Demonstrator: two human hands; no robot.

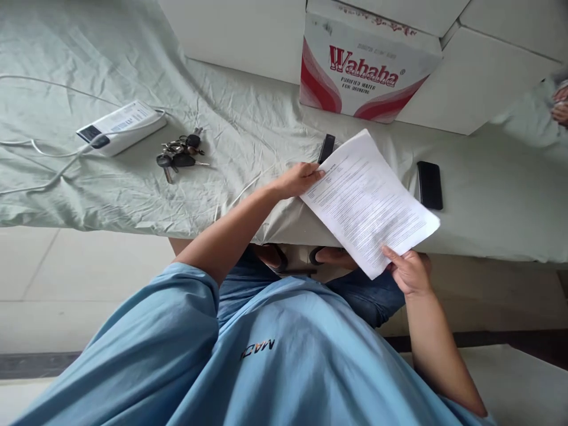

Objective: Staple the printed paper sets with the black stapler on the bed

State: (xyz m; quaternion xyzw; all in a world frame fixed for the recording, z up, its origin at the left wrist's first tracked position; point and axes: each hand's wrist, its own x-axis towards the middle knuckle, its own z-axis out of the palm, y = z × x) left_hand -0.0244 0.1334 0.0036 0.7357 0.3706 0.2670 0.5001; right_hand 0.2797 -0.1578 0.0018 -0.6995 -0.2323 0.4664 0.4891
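Note:
A white printed sheaf of paper [366, 201] is held tilted over the front edge of the cloth-covered table. At its upper left edge, my left hand [298, 179] pinches it between thumb and fingers. My right hand [407, 269] grips the lower right edge, thumb on top and fingers underneath. Whether it is one sheet or several I cannot tell for certain. Partly behind the paper, near my left hand, lies a small black object [327, 148]. A black phone [430, 185] rests on the cloth to the right of the paper.
A green-grey cloth [248, 118] covers the table. To the left are a bunch of keys [183, 151] and a white box [122, 127] with white cables around it. A Wahaha water carton [366, 65] stands at the back. Another person's hand [561, 105] shows at the far right.

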